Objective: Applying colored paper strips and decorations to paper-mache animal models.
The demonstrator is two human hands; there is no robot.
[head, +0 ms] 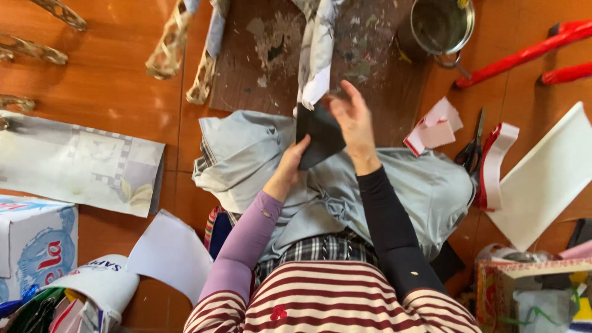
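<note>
While the person sits over a grey cloth spread across the lap, both hands clamp a dark sheet above it — left hand gripping its lower edge, right hand its upper side. Scissors lie right of the cloth — well apart.

A white cardboard box with blue and red printing is sitting at the floor's left edge, a white printed bag is slumping just beside it, and a red-and-yellow patterned carton is standing open at lower right.
</note>
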